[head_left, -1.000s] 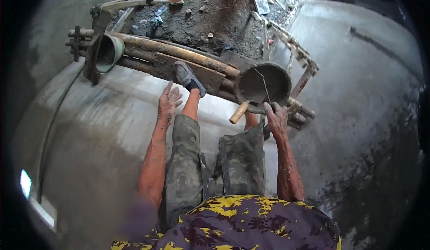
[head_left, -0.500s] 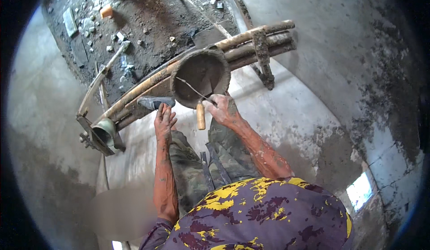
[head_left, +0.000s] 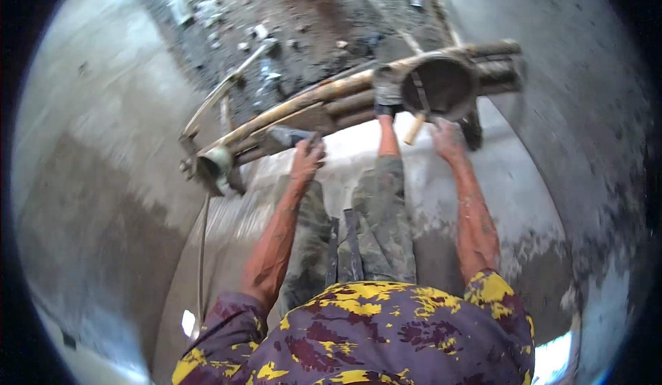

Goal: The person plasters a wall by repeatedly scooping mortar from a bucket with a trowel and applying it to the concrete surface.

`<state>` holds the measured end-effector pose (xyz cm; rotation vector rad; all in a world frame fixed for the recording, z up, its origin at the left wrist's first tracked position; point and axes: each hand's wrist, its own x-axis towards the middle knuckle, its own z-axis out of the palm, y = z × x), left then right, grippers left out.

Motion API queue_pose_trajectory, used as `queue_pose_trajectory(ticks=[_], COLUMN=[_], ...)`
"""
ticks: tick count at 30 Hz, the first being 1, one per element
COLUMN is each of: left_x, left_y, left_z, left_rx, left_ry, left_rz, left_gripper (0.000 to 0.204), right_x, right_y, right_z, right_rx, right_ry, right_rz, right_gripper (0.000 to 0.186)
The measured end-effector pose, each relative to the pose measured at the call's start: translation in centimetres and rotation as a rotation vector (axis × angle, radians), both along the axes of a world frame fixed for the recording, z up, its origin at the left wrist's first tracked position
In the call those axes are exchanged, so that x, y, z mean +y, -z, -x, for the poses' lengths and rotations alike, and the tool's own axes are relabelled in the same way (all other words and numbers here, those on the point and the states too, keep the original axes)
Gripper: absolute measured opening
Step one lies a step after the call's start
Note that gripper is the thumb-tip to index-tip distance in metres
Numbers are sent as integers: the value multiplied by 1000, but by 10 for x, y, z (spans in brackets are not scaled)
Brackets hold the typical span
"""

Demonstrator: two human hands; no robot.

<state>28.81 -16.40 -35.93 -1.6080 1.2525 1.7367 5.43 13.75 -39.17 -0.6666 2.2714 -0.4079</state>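
A round dark mortar pan (head_left: 449,90) sits on the poles at the right, its inside coated with grey mud-like stuff. My right hand (head_left: 448,138) is closed at its near rim; motion blur softens the fingertips. A trowel (head_left: 414,129) with a light wooden handle lies in the pan, its handle sticking out over the near rim, left of my right hand. My left hand (head_left: 308,156) holds nothing, fingers partly apart and slightly bent, close to the dark shoe (head_left: 288,135) on my left foot. My right shoe (head_left: 386,90) rests on the poles just left of the pan.
Bundled wooden poles (head_left: 324,95) form a narrow platform crossing in front of me. A pale green bucket (head_left: 217,164) hangs or stands at its left end by a wooden post. Rubble and stones (head_left: 296,40) cover the ground beyond. Plastered grey walls (head_left: 110,123) stand at the sides.
The mortar pan, with the trowel in it, has moved right along the poles with my right hand. My right foot now shows on the poles. The whole view has shifted too.
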Motion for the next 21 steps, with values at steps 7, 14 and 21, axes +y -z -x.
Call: queue_pose_trajectory(ticks=[7,14,21], left_x=[1,15,37], left_y=[-23,-49,-24], left_z=[1,26,18], left_rx=[-133,-113,-50], left_ry=[125,-82,-162], left_rz=[16,-74,-172], left_gripper=[57,57,60], right_x=[-35,-10,-62], right_y=[-27,-4,-5], right_z=[47,27,51], right_rx=[-232,-251,-381], right_ry=[120,98,118], right_rz=[88,92,-20], right_gripper=[30,32,33])
